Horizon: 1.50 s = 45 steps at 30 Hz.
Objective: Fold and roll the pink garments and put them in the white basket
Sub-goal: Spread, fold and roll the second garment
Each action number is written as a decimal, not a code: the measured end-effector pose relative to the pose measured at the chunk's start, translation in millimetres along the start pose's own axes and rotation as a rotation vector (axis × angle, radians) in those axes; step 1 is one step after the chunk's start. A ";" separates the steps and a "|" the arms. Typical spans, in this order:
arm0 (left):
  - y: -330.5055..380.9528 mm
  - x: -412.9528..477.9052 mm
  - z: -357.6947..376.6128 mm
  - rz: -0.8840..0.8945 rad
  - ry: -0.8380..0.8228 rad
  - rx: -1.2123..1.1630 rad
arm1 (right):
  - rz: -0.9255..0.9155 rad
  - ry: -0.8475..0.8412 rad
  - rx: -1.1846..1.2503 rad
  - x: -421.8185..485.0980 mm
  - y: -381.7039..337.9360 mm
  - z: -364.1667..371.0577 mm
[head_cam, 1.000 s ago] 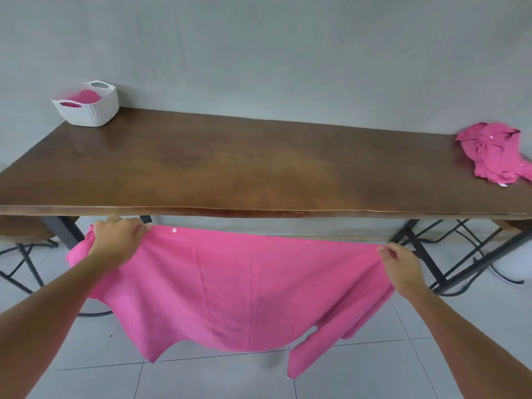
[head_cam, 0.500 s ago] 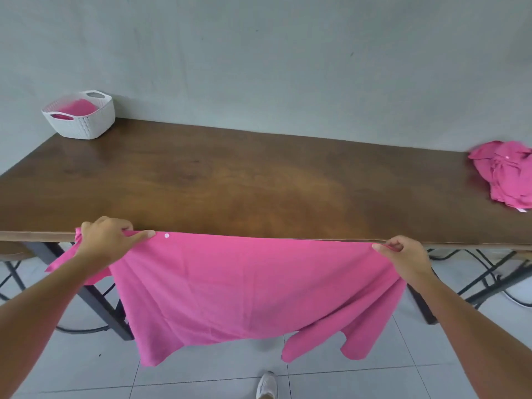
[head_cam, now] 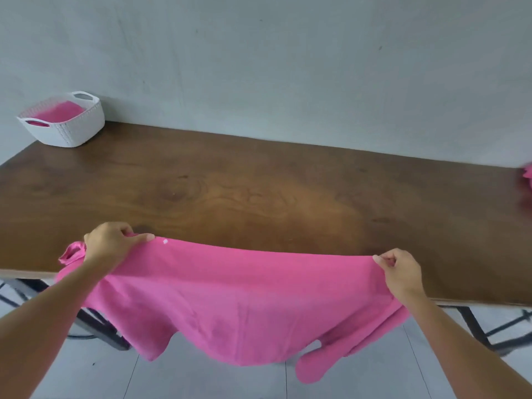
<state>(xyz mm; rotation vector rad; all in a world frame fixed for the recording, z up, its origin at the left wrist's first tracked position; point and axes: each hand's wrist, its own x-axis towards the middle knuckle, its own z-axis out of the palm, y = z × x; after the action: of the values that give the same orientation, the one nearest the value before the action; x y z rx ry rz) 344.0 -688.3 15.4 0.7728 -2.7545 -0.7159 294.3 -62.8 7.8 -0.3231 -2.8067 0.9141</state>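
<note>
Pink garment [head_cam: 230, 298] stretched wide between both hands over the near table edge, lower part hanging toward the floor: left hand [head_cam: 110, 243] fingers curled round one top corner, right hand [head_cam: 400, 272] pinching the other. Brown wooden table [head_cam: 259, 197] beyond; white basket [head_cam: 74, 131] at far left corner with pink fabric [head_cam: 59, 112] inside, more pink cloth [head_cam: 528, 180] at right edge.

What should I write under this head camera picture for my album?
Two hands, left and right, hold a pink garment stretched over the table edge.
</note>
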 end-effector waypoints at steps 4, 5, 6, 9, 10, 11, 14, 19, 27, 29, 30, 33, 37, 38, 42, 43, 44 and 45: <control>15.6 13.6 13.1 -0.047 0.050 -0.068 | -0.009 0.044 -0.013 33.6 5.3 16.7; 20.4 16.5 14.9 -0.051 0.061 -0.083 | -0.017 0.054 -0.016 41.7 6.0 19.6; 24.9 19.3 16.9 -0.053 0.075 -0.095 | -0.025 0.065 -0.018 49.1 6.6 22.2; 34.6 26.9 23.9 -0.037 0.116 -0.103 | -0.078 0.106 -0.059 68.6 7.5 31.1; 36.9 30.3 26.2 -0.024 0.123 -0.102 | -0.091 0.110 -0.072 75.2 6.4 33.3; 39.3 34.4 28.1 -0.013 0.126 -0.104 | -0.097 0.108 -0.078 82.5 5.2 35.6; 45.3 50.0 32.7 -0.006 0.131 -0.112 | -0.102 0.098 -0.083 100.6 -1.2 41.2; 54.4 80.9 41.1 0.003 0.119 -0.104 | -0.099 0.106 -0.070 126.5 -11.3 50.3; 68.8 133.3 50.0 -0.004 0.111 -0.100 | -0.108 0.138 -0.072 178.4 -31.5 71.3; 73.0 148.8 52.5 -0.007 0.109 -0.104 | -0.114 0.150 -0.084 190.9 -36.9 76.2; 75.7 156.2 53.4 -0.009 0.106 -0.108 | -0.113 0.153 -0.095 197.8 -38.9 79.3; 84.3 178.5 56.4 -0.009 0.108 -0.115 | -0.107 0.163 -0.108 216.3 -44.6 88.5; 94.3 207.9 60.8 0.001 0.102 -0.113 | -0.095 0.161 -0.119 245.0 -53.3 100.6; 96.3 216.1 62.8 0.002 0.107 -0.113 | -0.097 0.164 -0.116 251.6 -56.7 103.4; 106.4 250.5 71.9 0.026 0.105 -0.122 | -0.086 0.176 -0.122 279.3 -68.6 113.2; 108.7 260.6 74.3 0.030 0.104 -0.120 | -0.091 0.177 -0.127 286.6 -70.5 116.2; 110.6 270.5 76.9 0.033 0.102 -0.117 | -0.098 0.175 -0.131 294.2 -73.0 119.0; 112.5 280.5 79.8 0.039 0.102 -0.109 | -0.106 0.175 -0.137 303.1 -75.7 121.9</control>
<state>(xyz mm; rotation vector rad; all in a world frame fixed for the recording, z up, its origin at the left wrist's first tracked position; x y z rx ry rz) 33.2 -721.4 17.3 0.7109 -2.6082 -0.7888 -36.5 -112.8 -15.4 -0.2564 -2.7010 0.6400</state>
